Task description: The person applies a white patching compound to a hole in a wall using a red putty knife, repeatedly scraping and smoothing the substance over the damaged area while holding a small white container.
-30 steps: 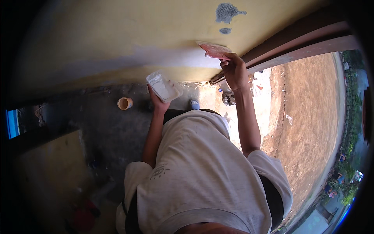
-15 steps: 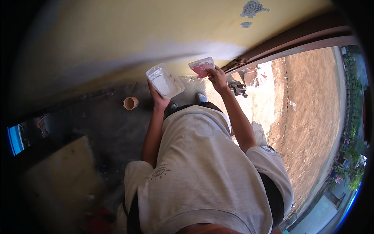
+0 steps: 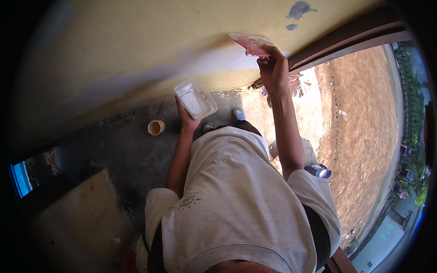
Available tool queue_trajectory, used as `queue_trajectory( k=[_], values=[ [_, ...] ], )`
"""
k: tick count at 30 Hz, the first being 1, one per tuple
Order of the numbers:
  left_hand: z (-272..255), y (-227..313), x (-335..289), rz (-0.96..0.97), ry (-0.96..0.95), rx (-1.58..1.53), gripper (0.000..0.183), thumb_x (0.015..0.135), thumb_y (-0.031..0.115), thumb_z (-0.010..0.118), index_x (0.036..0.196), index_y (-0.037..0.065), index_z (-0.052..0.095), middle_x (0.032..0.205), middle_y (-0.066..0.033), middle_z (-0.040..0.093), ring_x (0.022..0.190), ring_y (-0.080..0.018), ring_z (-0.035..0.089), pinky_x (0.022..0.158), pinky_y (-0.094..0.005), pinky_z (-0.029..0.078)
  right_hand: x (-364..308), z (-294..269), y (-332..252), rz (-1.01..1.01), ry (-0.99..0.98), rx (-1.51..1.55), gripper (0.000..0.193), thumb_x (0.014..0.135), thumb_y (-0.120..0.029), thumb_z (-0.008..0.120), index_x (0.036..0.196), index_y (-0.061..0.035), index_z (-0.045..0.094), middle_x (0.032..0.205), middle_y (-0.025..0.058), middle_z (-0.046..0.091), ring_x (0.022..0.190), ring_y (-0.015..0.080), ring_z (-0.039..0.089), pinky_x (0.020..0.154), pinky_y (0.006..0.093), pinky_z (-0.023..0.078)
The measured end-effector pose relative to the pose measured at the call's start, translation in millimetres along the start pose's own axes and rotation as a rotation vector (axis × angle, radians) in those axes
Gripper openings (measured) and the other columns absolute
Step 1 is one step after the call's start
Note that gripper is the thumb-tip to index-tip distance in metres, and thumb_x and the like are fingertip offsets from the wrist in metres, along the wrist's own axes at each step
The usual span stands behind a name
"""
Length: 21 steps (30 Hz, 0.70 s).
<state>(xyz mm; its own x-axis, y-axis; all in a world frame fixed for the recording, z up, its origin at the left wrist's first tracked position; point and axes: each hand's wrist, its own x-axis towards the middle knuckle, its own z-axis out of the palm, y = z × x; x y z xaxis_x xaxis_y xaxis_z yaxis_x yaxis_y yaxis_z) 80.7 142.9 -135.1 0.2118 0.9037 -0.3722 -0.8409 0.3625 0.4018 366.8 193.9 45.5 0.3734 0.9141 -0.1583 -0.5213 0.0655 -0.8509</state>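
My left hand (image 3: 186, 114) is closed on the side of a clear plastic tub (image 3: 210, 105) with white paste (image 3: 191, 101) inside it. Raised at the wall, my right hand (image 3: 274, 68) grips a flat red putty spreader (image 3: 253, 44) smeared with white along its edge. The spreader's far edge is at the yellow wall (image 3: 136, 41); I cannot tell whether it touches. Below the spreader, a whitish band of filler (image 3: 182, 66) runs along the wall.
A small yellowish bucket (image 3: 156, 127) stands on the dark floor to the left. Brown door framing (image 3: 346, 41) borders the wall at right, with sunlit bare ground (image 3: 359, 136) beyond. Grey patches (image 3: 300, 10) mark the wall higher up. A pale board (image 3: 82, 214) is at lower left.
My right hand has moved up and slightly right with the spreader, from low by the wall's base to higher on the wall. My left hand still holds the tub in nearly the same place.
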Motion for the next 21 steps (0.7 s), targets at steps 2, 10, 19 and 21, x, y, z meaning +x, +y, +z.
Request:
queue_trajectory(
  k=[2, 10, 19, 21],
  values=[
    [7.6, 1.5, 2.5, -0.024, -0.052, -0.008, 0.074, 0.096, 0.068, 0.042, 0.145, 0.012, 0.046, 0.135, -0.0094, 0.057, 0.123, -0.034, 0.056, 0.107, -0.0573, 0.042, -36.1, 10.1, -25.0, 0.028, -0.134, 0.171, 0.022, 0.089, 0.001, 0.064, 0.11, 0.0071, 0.06, 0.101, 0.0154, 0.071, 0.09, 0.0178, 0.068, 0.079, 0.0319, 0.053],
    [46.9, 32.4, -16.5, -0.093, -0.186, -0.004, 0.077, 0.099, 0.068, 0.031, 0.149, 0.009, 0.042, 0.141, -0.0149, 0.053, 0.124, -0.0339, 0.057, 0.104, -0.0521, 0.048, -108.7, 60.4, 18.4, 0.057, -0.373, -0.676, 0.009, 0.089, -0.006, 0.064, 0.09, 0.0037, 0.063, 0.079, 0.0086, 0.069, 0.07, 0.0144, 0.065, 0.07, 0.0321, 0.055],
    [45.1, 47.1, -38.1, -0.094, -0.445, -0.196, 0.062, 0.104, 0.051, 0.029, 0.143, 0.006, 0.044, 0.135, -0.0153, 0.056, 0.12, -0.0309, 0.06, 0.096, -0.05, 0.054, -105.6, 89.7, 62.0, -0.199, -0.592, -0.959, 0.011, 0.094, -0.008, 0.057, 0.092, 0.0027, 0.056, 0.074, 0.0183, 0.062, 0.064, 0.0303, 0.064, 0.062, 0.0383, 0.05],
    [50.5, 46.6, -46.5, -0.104, -0.395, -0.21, 0.058, 0.104, 0.048, 0.034, 0.142, 0.006, 0.045, 0.133, -0.0146, 0.057, 0.118, -0.03, 0.06, 0.095, -0.0476, 0.055, -107.3, 90.8, 80.2, -0.285, -0.597, -1.002, 0.013, 0.094, -0.011, 0.058, 0.096, 0.0025, 0.057, 0.08, 0.0205, 0.066, 0.074, 0.0355, 0.068, 0.067, 0.0408, 0.052]
  ],
)
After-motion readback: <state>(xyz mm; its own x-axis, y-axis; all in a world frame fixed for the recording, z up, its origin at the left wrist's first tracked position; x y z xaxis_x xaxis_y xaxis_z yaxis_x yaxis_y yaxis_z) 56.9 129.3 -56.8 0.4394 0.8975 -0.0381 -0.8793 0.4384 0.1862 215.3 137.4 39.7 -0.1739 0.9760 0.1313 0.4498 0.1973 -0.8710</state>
